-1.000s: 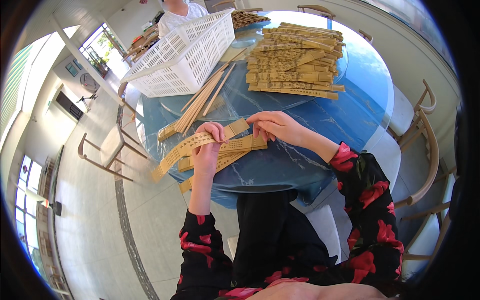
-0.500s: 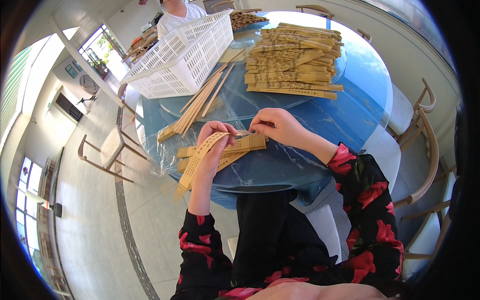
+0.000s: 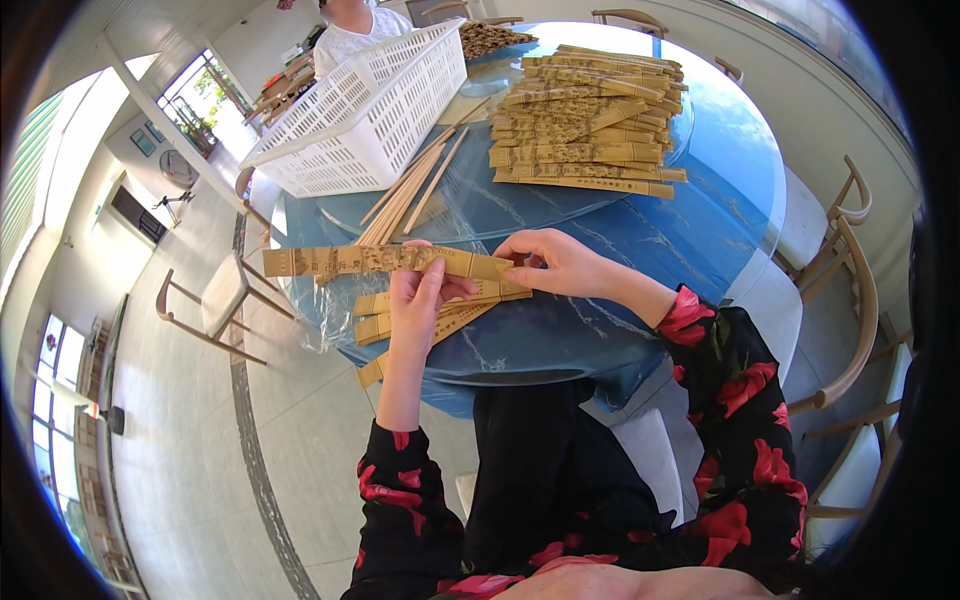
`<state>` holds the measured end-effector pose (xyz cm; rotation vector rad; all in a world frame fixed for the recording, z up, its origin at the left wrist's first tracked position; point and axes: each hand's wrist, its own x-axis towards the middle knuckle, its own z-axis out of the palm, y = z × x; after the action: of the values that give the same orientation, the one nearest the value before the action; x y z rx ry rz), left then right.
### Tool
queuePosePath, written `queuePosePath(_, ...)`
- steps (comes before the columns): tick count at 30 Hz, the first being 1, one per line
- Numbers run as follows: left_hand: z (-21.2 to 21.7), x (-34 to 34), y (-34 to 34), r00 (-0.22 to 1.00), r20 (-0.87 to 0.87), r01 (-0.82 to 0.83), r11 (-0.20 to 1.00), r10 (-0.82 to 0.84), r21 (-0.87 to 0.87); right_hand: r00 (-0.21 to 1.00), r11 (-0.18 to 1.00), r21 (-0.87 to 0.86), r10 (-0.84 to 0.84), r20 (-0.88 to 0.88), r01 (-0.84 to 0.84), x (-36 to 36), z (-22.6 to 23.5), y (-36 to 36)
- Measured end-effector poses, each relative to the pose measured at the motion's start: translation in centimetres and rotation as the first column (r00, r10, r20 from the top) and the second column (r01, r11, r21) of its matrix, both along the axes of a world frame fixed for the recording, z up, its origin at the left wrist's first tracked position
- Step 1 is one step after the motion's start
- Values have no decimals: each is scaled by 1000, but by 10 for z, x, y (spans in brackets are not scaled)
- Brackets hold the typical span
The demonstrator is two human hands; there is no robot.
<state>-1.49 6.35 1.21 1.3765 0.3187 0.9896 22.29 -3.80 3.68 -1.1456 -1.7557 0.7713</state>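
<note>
A long, narrow printed tan paper sleeve (image 3: pixel 345 261) stretches out flat, held level above the near edge of the table. My left hand (image 3: pixel 420 292) pinches it near its middle, the thumb lying on the printed face. At the sleeve's right end, my right hand (image 3: pixel 565 265) has its thumb and fingers closed on the tip. Under my hands, several similar sleeves (image 3: pixel 440 327) lie loosely stacked on the blue tabletop. Just beyond the left hand rests a bundle of slim pale wooden chopsticks (image 3: pixel 415 190), their near ends partly hidden behind the held sleeve.
A white slatted plastic basket (image 3: pixel 335 150) stands at the far left of the round blue table (image 3: pixel 720 160). A large pile of sleeves (image 3: pixel 585 120) lies at the far right. Someone in a white top (image 3: pixel 360 35) is behind the basket. Wooden chairs (image 3: pixel 850 300) flank the table.
The sleeve has swung from slanting down over my left wrist to lying level, its printed face toward me. My left hand has turned, with its thumb now on the sleeve.
</note>
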Motion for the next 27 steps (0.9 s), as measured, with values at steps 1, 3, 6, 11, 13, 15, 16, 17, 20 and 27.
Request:
queuePosePath(1, 0, 0, 0, 1000, -5, 2, 1000, -2, 2, 999, 999, -26, -38, 38, 39, 1, -1, 1)
queuePosePath(3, 0, -1, 0, 1000, -17, 3, 1000, -3, 9, 998, 998, -40, -52, -28, 51, -1, -3, 3)
queuePosePath(6, 3, 2, -3, 999, -38, 3, 1000, -3, 13, 997, 997, -59, -52, -51, 49, 0, -2, 1)
queuePosePath(11, 5, 2, -5, 976, -214, 60, 993, -36, 105, 1000, 990, -143, 7, 22, -4, 0, 13, -5)
queuePosePath(13, 6, 4, -6, 960, -278, 87, 984, -41, 154, 999, 989, -145, 23, 33, -18, 1, 11, -5)
queuePosePath(15, 6, 7, -11, 956, -292, 70, 979, -11, 190, 999, 988, -154, 28, 23, -24, 1, 12, -5)
queuePosePath(16, 5, 9, -12, 957, -289, 61, 977, 1, 206, 999, 987, -159, 30, 18, -27, 1, 12, -5)
queuePosePath(17, 4, 9, -12, 964, -267, 53, 975, 7, 216, 999, 986, -164, 38, -11, -40, 0, 12, -4)
queuePosePath(20, 3, 11, -14, 956, -287, 36, 955, 52, 293, 996, 981, -181, 59, -73, -71, 0, 10, -3)
queuePosePath(27, 7, 13, -18, 967, -247, 20, 949, 62, 314, 980, 967, -248, 8, -201, -59, 0, 8, -2)
